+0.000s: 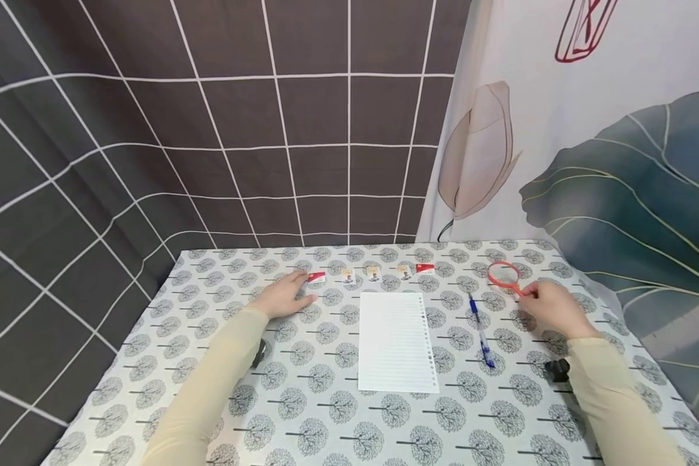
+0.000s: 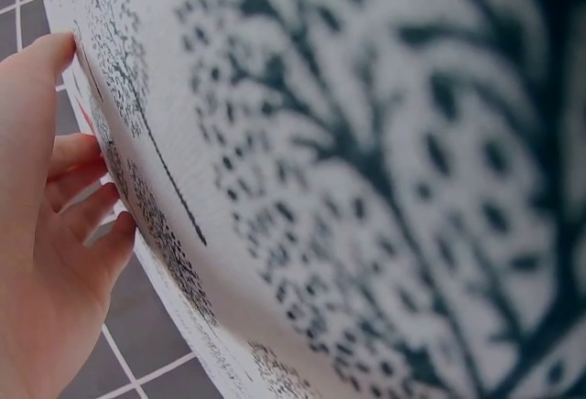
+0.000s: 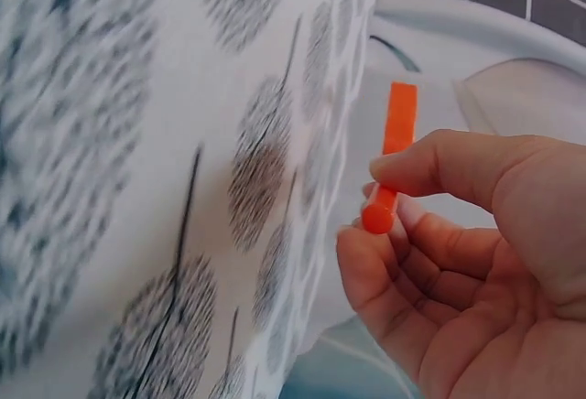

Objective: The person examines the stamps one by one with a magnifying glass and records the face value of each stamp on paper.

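My right hand (image 1: 553,307) pinches the orange handle of a magnifying glass (image 1: 518,290) between thumb and fingers. Its round orange-red rim points away to the left, and the handle end (image 3: 378,216) shows in the right wrist view. On the far left of the table, my left hand (image 1: 282,296) rests with fingers extended and fingertips on the cloth. Its index fingertip is at the left edge of a small red-and-white card (image 1: 317,277); whether it touches the card I cannot tell. In the left wrist view, the fingers (image 2: 92,211) are spread and loosely bent.
Three small yellowish picture cards (image 1: 375,274) and another red-and-white card (image 1: 425,268) continue the row along the back. A lined sheet of paper (image 1: 393,343) with punched holes lies mid-table. Right of it is a blue pen (image 1: 480,330). Curtains hang behind the patterned tablecloth (image 1: 303,401).
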### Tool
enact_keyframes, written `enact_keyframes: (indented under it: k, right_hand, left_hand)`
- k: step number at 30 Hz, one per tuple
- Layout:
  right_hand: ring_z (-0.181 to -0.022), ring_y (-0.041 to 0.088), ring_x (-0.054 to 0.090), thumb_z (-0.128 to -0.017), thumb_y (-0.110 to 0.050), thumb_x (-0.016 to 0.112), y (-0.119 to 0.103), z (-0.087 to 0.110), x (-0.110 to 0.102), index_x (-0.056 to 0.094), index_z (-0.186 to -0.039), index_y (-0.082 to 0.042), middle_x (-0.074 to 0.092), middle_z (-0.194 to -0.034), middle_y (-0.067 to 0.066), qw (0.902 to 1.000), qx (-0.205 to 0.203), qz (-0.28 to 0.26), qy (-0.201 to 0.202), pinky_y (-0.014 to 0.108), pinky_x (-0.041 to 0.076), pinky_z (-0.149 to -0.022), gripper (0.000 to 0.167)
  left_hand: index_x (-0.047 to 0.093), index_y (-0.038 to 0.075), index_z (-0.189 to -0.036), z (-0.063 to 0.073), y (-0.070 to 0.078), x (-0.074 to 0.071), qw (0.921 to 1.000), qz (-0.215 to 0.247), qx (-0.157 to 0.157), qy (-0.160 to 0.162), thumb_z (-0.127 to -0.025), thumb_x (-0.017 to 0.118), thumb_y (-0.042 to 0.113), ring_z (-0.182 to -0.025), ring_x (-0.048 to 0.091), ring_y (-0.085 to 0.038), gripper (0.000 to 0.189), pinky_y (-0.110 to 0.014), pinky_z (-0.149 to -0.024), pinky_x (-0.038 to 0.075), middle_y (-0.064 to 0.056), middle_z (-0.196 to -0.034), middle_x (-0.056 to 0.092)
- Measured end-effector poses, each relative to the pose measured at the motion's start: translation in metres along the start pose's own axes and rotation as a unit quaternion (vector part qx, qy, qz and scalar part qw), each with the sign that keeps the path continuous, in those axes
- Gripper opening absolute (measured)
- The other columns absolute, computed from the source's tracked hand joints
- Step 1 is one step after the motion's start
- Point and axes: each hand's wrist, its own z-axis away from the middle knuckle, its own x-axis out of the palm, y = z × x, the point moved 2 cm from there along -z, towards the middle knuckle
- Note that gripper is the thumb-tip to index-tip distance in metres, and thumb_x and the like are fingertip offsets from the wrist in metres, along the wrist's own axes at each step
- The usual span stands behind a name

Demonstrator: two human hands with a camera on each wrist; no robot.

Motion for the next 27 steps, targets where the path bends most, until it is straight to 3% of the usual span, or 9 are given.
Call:
enact_keyframes:
  k: [3,14,27]
  right_hand:
    - [-0.053,0.016,0.037,-0.095,-0.011,0.056,-0.011,-0.006,0.003,0.060,-0.086,0.005,0.044,-0.062,0.001,0.9996,-0.020,-0.002,0.020,0.030,0.032,-0.051,0.019]
    - [-0.055,0.015,0.046,-0.094,-0.008,0.058,-0.065,-0.038,0.019,0.063,-0.113,0.014,0.061,-0.078,0.008,0.9960,-0.072,-0.034,0.042,0.026,0.038,-0.045,0.029]
    - [-0.058,0.014,0.047,-0.095,-0.007,0.061,-0.134,-0.067,0.053,0.067,-0.109,0.009,0.064,-0.082,0.009,0.9889,-0.122,-0.078,0.035,0.025,0.041,-0.051,0.022]
  left_hand:
    - [0.034,0.002,-0.156,0.002,0.002,-0.002,0.9999,0.011,-0.004,-0.003,-0.099,0.049,0.060,-0.147,0.030,-0.039,0.082,-0.054,-0.120,0.026,-0.020,-0.162,0.029]
    - [0.038,0.004,-0.154,-0.002,-0.003,0.001,0.9991,0.040,-0.007,0.015,-0.096,0.053,0.062,-0.147,0.030,-0.038,0.083,-0.054,-0.120,0.026,-0.019,-0.161,0.031]
    - [0.039,0.002,-0.153,-0.002,-0.003,0.000,0.9974,0.067,-0.012,0.023,-0.095,0.058,0.059,-0.147,0.030,-0.038,0.083,-0.054,-0.120,0.025,-0.018,-0.161,0.033]
